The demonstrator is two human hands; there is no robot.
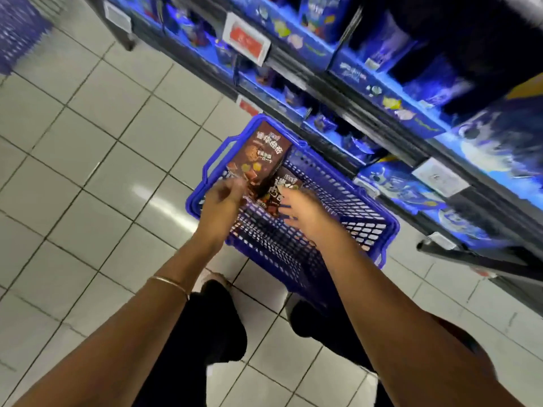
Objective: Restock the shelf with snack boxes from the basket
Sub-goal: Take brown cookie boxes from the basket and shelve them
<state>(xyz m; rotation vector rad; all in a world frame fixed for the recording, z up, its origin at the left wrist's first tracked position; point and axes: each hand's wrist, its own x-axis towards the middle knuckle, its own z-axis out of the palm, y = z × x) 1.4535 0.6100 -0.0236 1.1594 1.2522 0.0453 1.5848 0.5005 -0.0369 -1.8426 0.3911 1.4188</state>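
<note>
Left hand (224, 198): centre frame, fingers curled on the lower left corner of a box (266, 154), holding it; motion blur hides the exact grip.
Right hand (304, 214): just right of centre, fingers spread and fairly straight, gripping nothing, just beside a second box (287, 187); I cannot tell if they touch.
Box: dark brown carton with white lettering and pictures of round biscuits, tilted, raised over the far left corner of the basket.
Second box: same brown print, mostly hidden, lower than the first and between the two hands.
Box count: two visible.
Basket (390, 227): one, blue plastic lattice, on the floor at centre frame, handle at its left end.
Bangle (170, 282): one, thin and gold, on the left wrist.
Shelf (367, 113): upper right of frame, several tiers of blurred blue packs.
Tags (246, 39): two red-and-white on the shelf edges, top centre.
Floor (88, 142): pale square tiles, left and bottom.
</note>
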